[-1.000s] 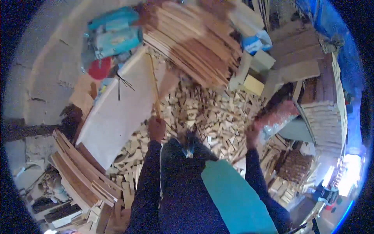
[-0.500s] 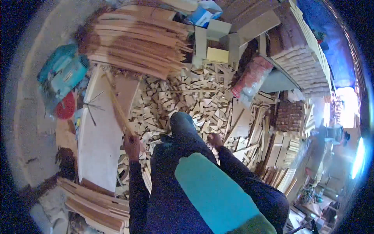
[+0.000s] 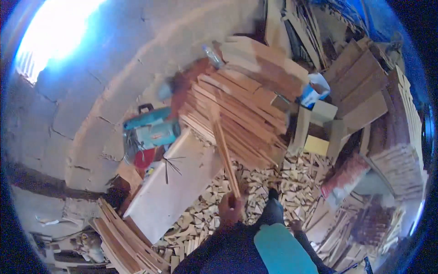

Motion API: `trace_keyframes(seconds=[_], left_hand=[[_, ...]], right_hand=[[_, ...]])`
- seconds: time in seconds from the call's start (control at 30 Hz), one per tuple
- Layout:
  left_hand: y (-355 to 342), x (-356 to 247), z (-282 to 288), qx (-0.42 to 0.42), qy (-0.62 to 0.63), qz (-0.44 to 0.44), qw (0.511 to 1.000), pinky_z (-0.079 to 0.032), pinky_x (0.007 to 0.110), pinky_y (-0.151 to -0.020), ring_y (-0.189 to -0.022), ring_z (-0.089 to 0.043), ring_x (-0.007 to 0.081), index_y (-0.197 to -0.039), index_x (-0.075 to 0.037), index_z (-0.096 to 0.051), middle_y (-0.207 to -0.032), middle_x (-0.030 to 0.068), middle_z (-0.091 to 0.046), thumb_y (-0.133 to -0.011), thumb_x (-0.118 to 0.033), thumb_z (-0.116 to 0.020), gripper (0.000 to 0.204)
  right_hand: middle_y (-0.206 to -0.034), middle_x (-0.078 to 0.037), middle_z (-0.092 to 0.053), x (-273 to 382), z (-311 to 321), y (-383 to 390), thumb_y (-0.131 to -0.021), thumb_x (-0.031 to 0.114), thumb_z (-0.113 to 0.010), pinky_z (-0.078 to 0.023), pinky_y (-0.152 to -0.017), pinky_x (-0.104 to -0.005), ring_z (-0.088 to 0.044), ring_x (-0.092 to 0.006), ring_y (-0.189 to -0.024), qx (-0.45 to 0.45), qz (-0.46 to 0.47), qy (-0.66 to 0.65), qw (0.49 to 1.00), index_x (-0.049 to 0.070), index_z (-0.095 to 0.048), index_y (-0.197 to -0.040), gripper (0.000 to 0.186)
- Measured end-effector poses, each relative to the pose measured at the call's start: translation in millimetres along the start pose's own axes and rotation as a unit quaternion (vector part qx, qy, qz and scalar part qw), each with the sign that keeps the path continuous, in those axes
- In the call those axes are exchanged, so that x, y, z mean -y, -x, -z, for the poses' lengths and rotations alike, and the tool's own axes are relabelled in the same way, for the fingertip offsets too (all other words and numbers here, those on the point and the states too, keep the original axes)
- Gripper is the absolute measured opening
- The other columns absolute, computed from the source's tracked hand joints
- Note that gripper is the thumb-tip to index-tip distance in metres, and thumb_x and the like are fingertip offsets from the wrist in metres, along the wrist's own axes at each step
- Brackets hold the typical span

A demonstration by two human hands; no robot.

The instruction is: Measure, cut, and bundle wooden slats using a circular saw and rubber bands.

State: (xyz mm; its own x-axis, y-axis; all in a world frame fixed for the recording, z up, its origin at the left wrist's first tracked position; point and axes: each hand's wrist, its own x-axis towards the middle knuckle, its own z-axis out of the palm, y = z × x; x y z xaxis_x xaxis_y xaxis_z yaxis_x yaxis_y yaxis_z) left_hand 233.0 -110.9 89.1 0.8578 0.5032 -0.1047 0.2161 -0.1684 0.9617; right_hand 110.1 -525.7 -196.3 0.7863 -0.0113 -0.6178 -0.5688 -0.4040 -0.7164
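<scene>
My left hand (image 3: 231, 211) is closed round the near end of a long, thin wooden strip (image 3: 223, 153). The strip slants up and away, its far end over a stack of rough reddish boards (image 3: 242, 116). Small and low beside my knee is my right hand (image 3: 295, 225), too blurred to make out its fingers or anything in them. Beneath both hands lies a heap of small wood offcuts (image 3: 196, 223). A pale wide board (image 3: 182, 194) stretches to the left of my left hand, with several thin dark rods (image 3: 169, 168) on it.
A teal tool case (image 3: 153, 130) and a red round thing (image 3: 145, 158) stand by the wall at left. Open cardboard boxes (image 3: 325, 113) and a red-and-white sack (image 3: 345, 178) are at right. More boards (image 3: 123, 237) lie near left; a teal pad (image 3: 283, 249) covers my lap.
My view has swung left and upward, bringing in the wall and the whole board stack. My left hand still grips the strip, which now points over the stack.
</scene>
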Motion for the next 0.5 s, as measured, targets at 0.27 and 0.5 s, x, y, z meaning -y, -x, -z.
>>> trace_keyframes(seconds=[0.27, 0.5], left_hand=[[-191.6, -84.7, -135.1, -0.121, 0.248, -0.053, 0.96, -0.048, 0.036, -0.07, -0.077, -0.059, 0.0223, -0.093, -0.002, -0.058, -0.083, 0.0098, -0.061, -0.082, -0.012, -0.068, 0.019], [-296.9, -19.8, -159.7, -0.181, -0.171, -0.246, 0.937, -0.048, 0.037, -0.076, -0.08, -0.06, 0.0242, -0.104, -0.003, -0.058, -0.084, 0.0079, -0.062, -0.085, -0.019, -0.067, 0.026]], right_hand=[[-0.078, -0.012, -0.064, 7.8, 49.7, -74.7, -0.083, 0.044, -0.059, -0.05, -0.059, -0.0486, -0.061, -0.0335, -0.069, 0.13, -0.147, -0.376, 0.906, 0.016, -0.065, -0.105, 0.037], [-0.103, -0.016, -0.061, -16.7, 45.3, -73.8, -0.083, 0.018, -0.061, -0.045, -0.085, -0.0502, -0.061, -0.0247, -0.083, 0.027, -0.054, 0.006, 0.998, 0.006, -0.056, -0.119, 0.038]])
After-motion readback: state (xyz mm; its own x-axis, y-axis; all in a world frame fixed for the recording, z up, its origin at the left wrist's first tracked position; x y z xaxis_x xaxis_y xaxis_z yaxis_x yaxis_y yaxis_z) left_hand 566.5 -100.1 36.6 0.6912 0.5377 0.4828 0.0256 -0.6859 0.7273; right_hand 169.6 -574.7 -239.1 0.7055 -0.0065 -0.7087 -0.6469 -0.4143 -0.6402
